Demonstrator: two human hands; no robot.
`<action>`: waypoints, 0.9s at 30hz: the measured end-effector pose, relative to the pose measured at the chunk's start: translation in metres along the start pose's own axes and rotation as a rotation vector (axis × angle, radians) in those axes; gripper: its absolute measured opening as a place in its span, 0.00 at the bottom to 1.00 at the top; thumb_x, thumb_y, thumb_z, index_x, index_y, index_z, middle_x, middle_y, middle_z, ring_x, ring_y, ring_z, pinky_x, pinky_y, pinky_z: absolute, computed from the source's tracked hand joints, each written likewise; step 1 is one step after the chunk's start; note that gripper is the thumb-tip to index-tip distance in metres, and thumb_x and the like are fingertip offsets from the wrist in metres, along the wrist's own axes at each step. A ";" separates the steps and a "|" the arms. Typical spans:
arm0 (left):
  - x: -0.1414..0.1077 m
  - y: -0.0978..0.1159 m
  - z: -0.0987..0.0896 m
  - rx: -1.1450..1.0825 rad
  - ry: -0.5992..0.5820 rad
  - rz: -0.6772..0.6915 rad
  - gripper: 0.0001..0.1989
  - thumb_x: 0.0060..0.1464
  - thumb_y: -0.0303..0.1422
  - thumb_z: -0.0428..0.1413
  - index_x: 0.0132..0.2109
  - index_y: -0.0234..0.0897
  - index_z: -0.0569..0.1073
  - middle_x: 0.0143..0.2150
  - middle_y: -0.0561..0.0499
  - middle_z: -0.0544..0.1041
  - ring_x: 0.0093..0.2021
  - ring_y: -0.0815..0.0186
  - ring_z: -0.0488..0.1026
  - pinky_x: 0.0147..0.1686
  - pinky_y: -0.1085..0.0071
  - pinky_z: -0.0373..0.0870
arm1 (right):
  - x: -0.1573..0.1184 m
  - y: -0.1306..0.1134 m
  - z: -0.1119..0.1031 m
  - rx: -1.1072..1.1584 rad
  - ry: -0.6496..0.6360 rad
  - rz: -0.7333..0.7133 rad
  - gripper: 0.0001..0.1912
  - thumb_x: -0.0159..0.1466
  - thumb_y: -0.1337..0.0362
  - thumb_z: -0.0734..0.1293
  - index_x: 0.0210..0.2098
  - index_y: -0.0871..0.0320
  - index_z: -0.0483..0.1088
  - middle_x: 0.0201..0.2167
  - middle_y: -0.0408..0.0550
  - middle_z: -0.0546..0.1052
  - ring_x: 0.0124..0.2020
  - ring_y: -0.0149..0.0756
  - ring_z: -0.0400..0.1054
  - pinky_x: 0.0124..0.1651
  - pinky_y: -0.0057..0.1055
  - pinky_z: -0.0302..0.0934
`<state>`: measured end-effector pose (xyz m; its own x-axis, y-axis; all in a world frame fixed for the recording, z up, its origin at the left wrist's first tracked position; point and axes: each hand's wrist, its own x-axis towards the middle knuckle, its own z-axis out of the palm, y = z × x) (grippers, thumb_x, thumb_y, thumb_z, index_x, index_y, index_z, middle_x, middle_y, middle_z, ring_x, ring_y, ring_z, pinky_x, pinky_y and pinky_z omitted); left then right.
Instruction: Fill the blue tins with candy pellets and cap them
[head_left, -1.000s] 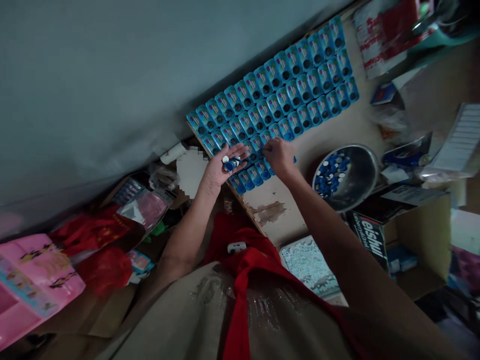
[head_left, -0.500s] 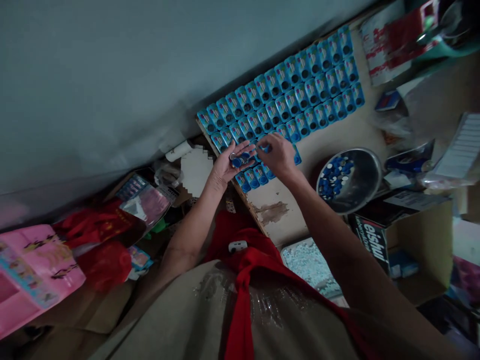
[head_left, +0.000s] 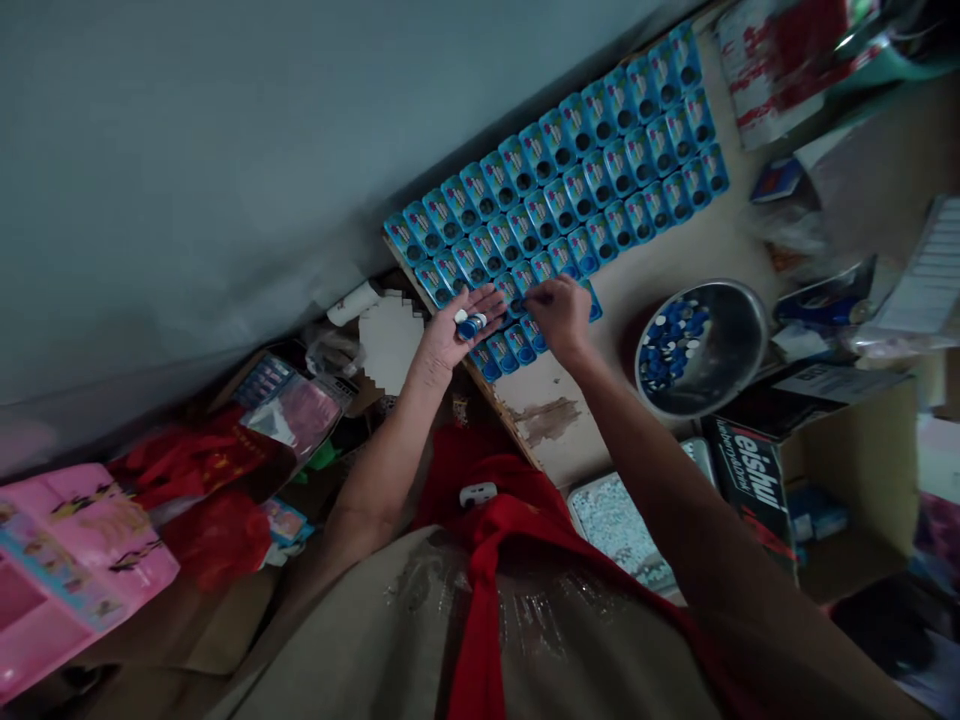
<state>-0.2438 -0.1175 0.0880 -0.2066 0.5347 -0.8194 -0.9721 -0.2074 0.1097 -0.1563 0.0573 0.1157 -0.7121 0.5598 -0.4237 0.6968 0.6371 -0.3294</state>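
My left hand (head_left: pixel 450 335) is palm up with its fingers stretched out. Small round blue and white pieces (head_left: pixel 471 327), like caps or discs, lie in its palm. To its right, my right hand (head_left: pixel 559 315) points down with thumb and fingers pinched together above the blue packs. Whatever sits between those fingertips is too small or hidden to make out. Rows of blue printed packs (head_left: pixel 576 188), each with a round spot at its lower end, cover the board under and beyond both hands. Some packs in the nearest rows are partly covered by my hands.
A metal bowl (head_left: pixel 739 350) with blue and white round pieces stands to the right. Below it are a tray of pale small pieces (head_left: pixel 611 520) and an open carton (head_left: pixel 855 480). A wall (head_left: pixel 187 180) borders the packs. Bags and a pink box (head_left: pixel 82 570) lie left.
My right hand has shifted slightly right, away from my left fingertips and over the near packs. The pieces in my left palm have shifted towards the thumb. The view has tilted a little.
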 end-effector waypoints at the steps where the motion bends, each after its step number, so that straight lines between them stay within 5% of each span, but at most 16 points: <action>1: -0.002 0.005 -0.001 -0.001 0.003 0.015 0.21 0.86 0.40 0.52 0.67 0.36 0.85 0.58 0.39 0.92 0.62 0.55 0.91 0.68 0.60 0.86 | 0.002 0.001 0.001 -0.020 -0.015 0.013 0.11 0.70 0.71 0.71 0.45 0.53 0.88 0.50 0.55 0.88 0.54 0.51 0.84 0.62 0.43 0.75; 7: 0.001 0.024 -0.002 -0.004 -0.019 0.032 0.23 0.88 0.40 0.49 0.66 0.35 0.85 0.59 0.39 0.92 0.66 0.55 0.89 0.71 0.60 0.83 | 0.021 -0.006 0.007 -0.160 -0.117 0.073 0.06 0.71 0.70 0.75 0.43 0.52 0.82 0.51 0.56 0.88 0.53 0.54 0.82 0.56 0.43 0.71; 15: 0.009 0.021 0.002 -0.068 -0.071 0.035 0.23 0.87 0.43 0.51 0.71 0.35 0.83 0.61 0.38 0.91 0.68 0.52 0.88 0.72 0.57 0.83 | 0.033 -0.014 -0.012 -0.245 -0.131 0.072 0.14 0.68 0.69 0.82 0.48 0.50 0.79 0.48 0.55 0.87 0.52 0.56 0.81 0.53 0.45 0.69; 18: 0.008 0.018 0.001 -0.040 -0.079 0.027 0.24 0.87 0.44 0.51 0.72 0.36 0.83 0.60 0.39 0.92 0.67 0.51 0.88 0.72 0.55 0.84 | 0.009 -0.021 -0.011 -0.117 -0.041 -0.079 0.04 0.73 0.67 0.76 0.45 0.51 0.80 0.46 0.53 0.87 0.52 0.52 0.80 0.54 0.42 0.70; 21: 0.009 0.014 -0.002 0.008 -0.071 0.005 0.27 0.85 0.52 0.54 0.71 0.39 0.85 0.56 0.40 0.92 0.63 0.50 0.89 0.66 0.56 0.87 | -0.010 -0.029 -0.003 0.136 0.056 -0.310 0.07 0.78 0.64 0.72 0.44 0.51 0.84 0.41 0.49 0.85 0.47 0.47 0.79 0.54 0.40 0.72; 27: 0.014 -0.006 -0.003 0.051 0.037 -0.034 0.32 0.78 0.65 0.59 0.56 0.42 0.89 0.42 0.42 0.91 0.59 0.42 0.90 0.55 0.54 0.90 | -0.003 -0.038 0.009 0.142 -0.142 -0.445 0.05 0.71 0.67 0.78 0.42 0.51 0.88 0.45 0.49 0.82 0.46 0.43 0.80 0.49 0.37 0.71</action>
<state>-0.2406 -0.1106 0.0742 -0.1696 0.5101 -0.8432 -0.9832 -0.1465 0.1091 -0.1801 0.0272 0.1221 -0.9317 0.1655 -0.3234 0.3394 0.7143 -0.6121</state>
